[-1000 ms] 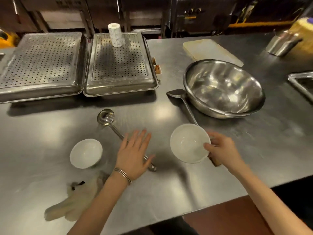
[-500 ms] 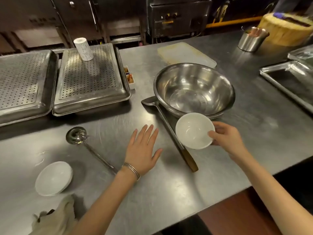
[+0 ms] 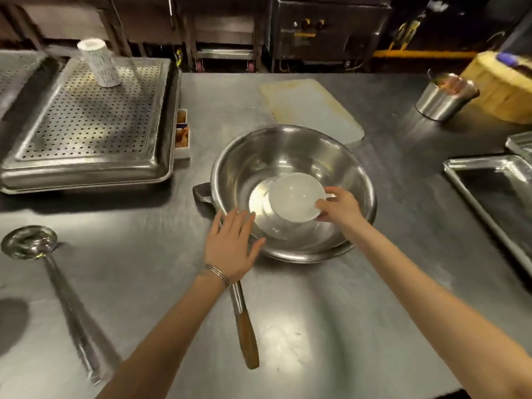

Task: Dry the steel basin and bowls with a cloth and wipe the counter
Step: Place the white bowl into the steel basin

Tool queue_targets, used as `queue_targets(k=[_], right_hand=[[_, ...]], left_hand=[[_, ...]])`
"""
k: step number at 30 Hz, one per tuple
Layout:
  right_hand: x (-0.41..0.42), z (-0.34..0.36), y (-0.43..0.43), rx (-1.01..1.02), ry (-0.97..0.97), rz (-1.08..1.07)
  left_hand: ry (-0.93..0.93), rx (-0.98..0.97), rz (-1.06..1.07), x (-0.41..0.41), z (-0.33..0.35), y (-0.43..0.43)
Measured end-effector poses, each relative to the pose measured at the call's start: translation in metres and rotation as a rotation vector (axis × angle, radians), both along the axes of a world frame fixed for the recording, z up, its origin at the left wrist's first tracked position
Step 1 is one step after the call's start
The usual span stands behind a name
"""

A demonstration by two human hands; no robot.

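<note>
A large steel basin (image 3: pixel 290 148) sits mid-counter. My right hand (image 3: pixel 339 208) grips the rim of a small white bowl (image 3: pixel 293 197) and holds it inside the basin, just above its bottom. My left hand (image 3: pixel 230 246) hovers flat with fingers spread at the basin's near-left rim, holding nothing. The steel counter (image 3: pixel 316 326) fills the view. The second white bowl and the cloth are out of frame.
A wood-handled spatula (image 3: pixel 244 326) lies under the basin's left side, handle toward me. A ladle (image 3: pixel 31 246) lies at left. Behind: a perforated steel tray (image 3: pixel 86 139) with a paper roll (image 3: pixel 99 63), a cutting board (image 3: pixel 311 108), a steel cup (image 3: pixel 443 96). A flat tray (image 3: pixel 495 194) sits right.
My right hand carried the white bowl from the counter's front edge up and into the basin. My left hand followed toward the basin's rim. The view swung right, losing the other bowl and cloth.
</note>
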State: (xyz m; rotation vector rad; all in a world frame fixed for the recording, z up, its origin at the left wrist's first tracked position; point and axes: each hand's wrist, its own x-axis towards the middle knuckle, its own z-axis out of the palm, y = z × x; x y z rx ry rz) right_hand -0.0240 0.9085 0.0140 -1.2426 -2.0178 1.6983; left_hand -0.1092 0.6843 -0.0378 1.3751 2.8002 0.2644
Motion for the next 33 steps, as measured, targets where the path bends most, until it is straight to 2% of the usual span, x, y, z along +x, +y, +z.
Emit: queue_targets(k=[8,18,23,25,28,33], right_hand=[[-0.052,-0.06,0.046,-0.123,-0.107,0.078],[-0.069,-0.112,0.073,-0.085,-0.244,0.067],[-0.07,-0.117,0.066,-0.076,-0.223,0.039],[-0.066,-0.109,0.06,0.008,-0.208,0.124],[-0.052,-0.083,0.045,0.332,-0.259,0.317],[-0.016,-0.026,-0.014,0.655,-0.329,0.509]], left_hand=[[-0.02,0.022,0.089,0.007,-0.022,0.015],[-0.026,0.006,0.091,0.007,-0.019,0.015],[-0.023,-0.021,0.08,0.006,-0.019,0.014],[-0.035,-0.036,0.069,0.005,-0.017,0.013],[-0.031,-0.031,0.02,0.003,-0.011,0.006],[0.101,0.053,-0.06,0.004,0.012,-0.029]])
